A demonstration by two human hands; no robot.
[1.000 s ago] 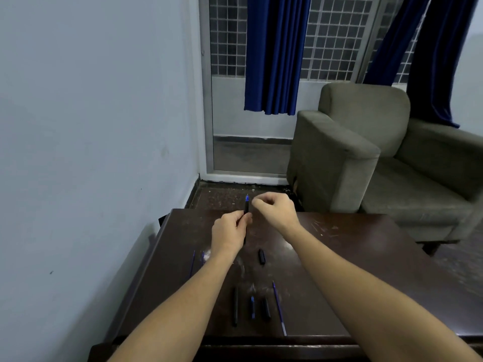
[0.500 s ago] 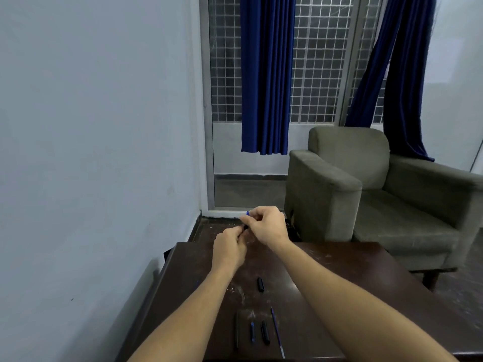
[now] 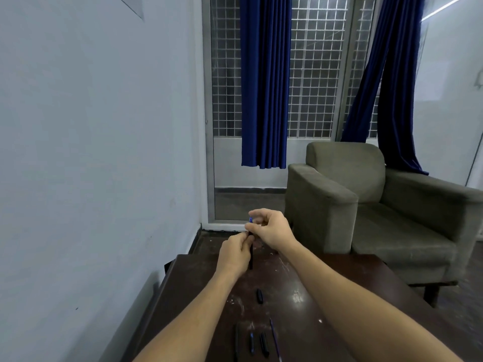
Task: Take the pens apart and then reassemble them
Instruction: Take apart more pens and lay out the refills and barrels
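Note:
A black pen barrel (image 3: 251,258) stands upright above the far edge of the dark table (image 3: 352,288), gripped by my left hand (image 3: 235,253). My right hand (image 3: 270,228) pinches the pen's blue top end (image 3: 250,219) just above my left. On the table lie loose pen parts: a short black cap (image 3: 259,296) in the middle, and near the front edge a black barrel (image 3: 236,340), a small blue-tipped piece (image 3: 251,342), another black cap (image 3: 264,344) and a thin blue refill (image 3: 275,340).
A pale wall runs close along the table's left side. A grey-green armchair (image 3: 379,205) stands beyond the table's right corner. Blue curtains (image 3: 264,82) hang over a grilled window straight ahead.
The head view has tilted up, so the hands and table sit lower in frame. Both hands stay on the pen; my right hand keeps working at its blue top end.

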